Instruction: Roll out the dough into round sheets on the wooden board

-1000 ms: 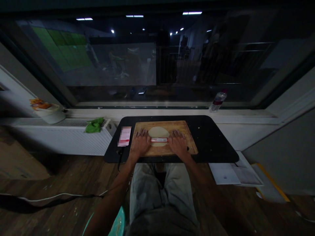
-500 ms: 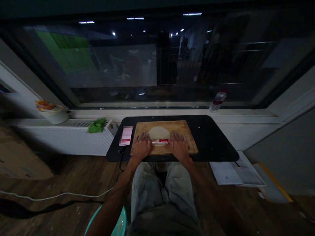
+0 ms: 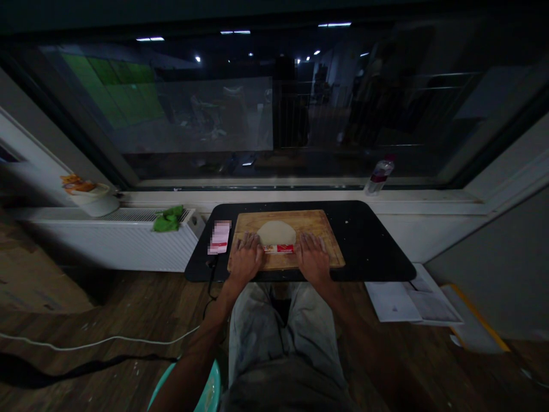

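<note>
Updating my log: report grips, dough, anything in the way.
Left grip, right grip over ends of roller. Dough spread on board, roller at near edge. Pink item beside board, clear of grips.

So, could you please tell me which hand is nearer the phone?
The left hand, at the end of the red-and-white stick on the phone's side; the right hand is at the opposite end, farther away.
</note>
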`<state>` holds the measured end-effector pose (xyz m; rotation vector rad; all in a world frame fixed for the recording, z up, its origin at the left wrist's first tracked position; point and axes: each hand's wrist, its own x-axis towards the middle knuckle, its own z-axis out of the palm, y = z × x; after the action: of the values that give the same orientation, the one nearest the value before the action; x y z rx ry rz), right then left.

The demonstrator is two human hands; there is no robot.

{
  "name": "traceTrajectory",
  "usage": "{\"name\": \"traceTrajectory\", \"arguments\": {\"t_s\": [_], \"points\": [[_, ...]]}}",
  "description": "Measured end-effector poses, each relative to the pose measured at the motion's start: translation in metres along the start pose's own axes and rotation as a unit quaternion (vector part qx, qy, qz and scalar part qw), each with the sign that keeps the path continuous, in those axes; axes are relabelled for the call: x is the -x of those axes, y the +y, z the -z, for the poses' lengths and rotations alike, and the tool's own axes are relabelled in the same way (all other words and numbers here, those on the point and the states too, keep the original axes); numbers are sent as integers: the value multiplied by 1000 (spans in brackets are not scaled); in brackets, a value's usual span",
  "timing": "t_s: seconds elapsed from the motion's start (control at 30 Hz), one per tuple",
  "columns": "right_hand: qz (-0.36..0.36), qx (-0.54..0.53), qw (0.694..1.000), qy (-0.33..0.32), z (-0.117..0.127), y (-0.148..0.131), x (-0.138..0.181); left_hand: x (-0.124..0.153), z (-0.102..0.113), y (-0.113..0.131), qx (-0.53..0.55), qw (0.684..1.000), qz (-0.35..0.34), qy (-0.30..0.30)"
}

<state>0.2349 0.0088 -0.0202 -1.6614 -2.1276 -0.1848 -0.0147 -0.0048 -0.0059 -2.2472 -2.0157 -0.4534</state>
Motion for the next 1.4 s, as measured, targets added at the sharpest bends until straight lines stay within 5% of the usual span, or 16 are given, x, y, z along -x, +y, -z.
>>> {"name": "traceTrajectory", "arguments": {"t_s": [0.6, 0.8, 1.4], "points": [[34, -10, 997, 70, -8, 6, 13, 15, 0, 5, 15, 1000, 6, 21], [17, -2, 1000, 21, -1, 4, 10, 14, 1, 4, 16, 1000, 16, 2], [-24, 19, 996, -81, -18, 11, -83, -72, -4, -6, -3, 999, 37, -21]]}}
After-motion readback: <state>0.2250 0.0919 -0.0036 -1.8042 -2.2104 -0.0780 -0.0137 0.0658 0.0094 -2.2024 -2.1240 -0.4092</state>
